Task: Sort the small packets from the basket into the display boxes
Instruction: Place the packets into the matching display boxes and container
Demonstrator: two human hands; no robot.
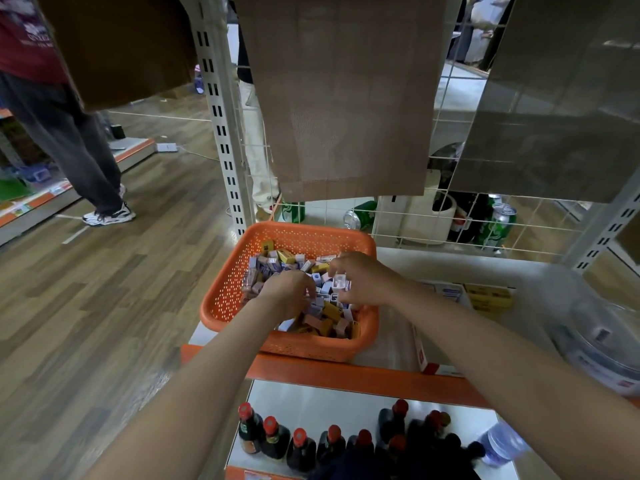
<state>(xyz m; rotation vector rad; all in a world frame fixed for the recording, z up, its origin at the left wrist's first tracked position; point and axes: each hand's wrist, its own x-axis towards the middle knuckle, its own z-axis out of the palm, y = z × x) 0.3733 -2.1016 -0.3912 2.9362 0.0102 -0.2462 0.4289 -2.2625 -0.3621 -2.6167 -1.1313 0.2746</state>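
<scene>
The orange perforated plastic basket (221, 299) sits at the centre of the frame on a white shelf with an orange front edge (346, 375). It is heaped with small cardboard packets (329, 318) in purple-white, yellow and pink. Both bare forearms reach in from the bottom of the frame and meet over the heap.

The right hand (363, 278), palm down with the wrist slightly raised, pinches one small white packet with a purple mark (338, 283) between thumb and fingertips, just above the pile at the basket's middle. The left hand (289, 292) lies just left of it, knuckles up, fingers curled down into the packets. Its fingertips are buried, so I cannot tell whether they have closed on any packet. The two hands nearly touch.

Right of the basket, on the same shelf, stand open display boxes (488, 297), one with yellow contents and a white and blue one beside it, well apart from both hands. On the lower shelf at the bottom of the frame stand dark glass bottles with red caps (299, 445). A person in dark trousers (79, 143) stands at upper left.
</scene>
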